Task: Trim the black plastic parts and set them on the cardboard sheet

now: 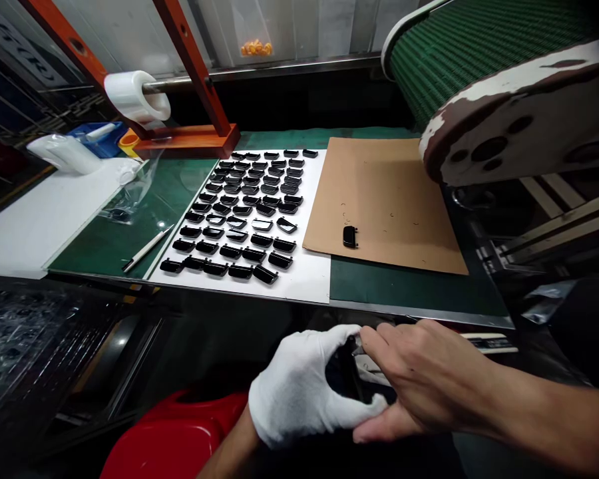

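Note:
My left hand [304, 386], in a white cotton glove, and my bare right hand [419, 379] meet just below the bench edge. Between their fingers is a small glossy black plastic part [348, 366], mostly hidden by them. A thin metal piece [358, 346] shows near my right fingertips, but its shape is unclear. Beyond the hands, many similar black parts [239, 233] lie in rows on a white sheet [299, 283]. A single black part [350, 236] lies apart on a brown cardboard sheet [379, 193].
A green bench mat [94, 246] holds a white-handled craft knife [146, 248]. A film roll [136, 98] sits on an orange stand [190, 141]. A green belt machine [489, 86] overhangs the right. A red seat [174, 439] lies below, and a dark tray of parts [20, 339] lies left.

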### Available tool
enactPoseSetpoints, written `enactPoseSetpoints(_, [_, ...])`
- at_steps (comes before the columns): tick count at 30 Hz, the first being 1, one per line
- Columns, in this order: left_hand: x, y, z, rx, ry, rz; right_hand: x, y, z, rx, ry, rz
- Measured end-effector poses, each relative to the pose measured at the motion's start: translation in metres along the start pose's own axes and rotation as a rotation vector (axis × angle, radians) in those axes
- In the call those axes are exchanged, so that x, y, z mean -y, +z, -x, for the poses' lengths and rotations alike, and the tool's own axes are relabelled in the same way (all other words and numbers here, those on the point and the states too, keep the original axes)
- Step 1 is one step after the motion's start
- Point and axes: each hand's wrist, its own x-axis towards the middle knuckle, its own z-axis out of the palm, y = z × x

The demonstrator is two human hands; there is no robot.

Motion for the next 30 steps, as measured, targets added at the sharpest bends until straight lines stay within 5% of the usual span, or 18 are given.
enactPoseSetpoints(20, [0.003,0.001,0.000,0.001,-0.025,0.023,0.002,0.011,0.004,-0.036,-0.005,0.023])
enactPoseSetpoints(30, [0.009,0.006,0.002,-0.092,-0.063,-0.020,0.004,0.010,0.005,-0.065,-0.038,0.048])
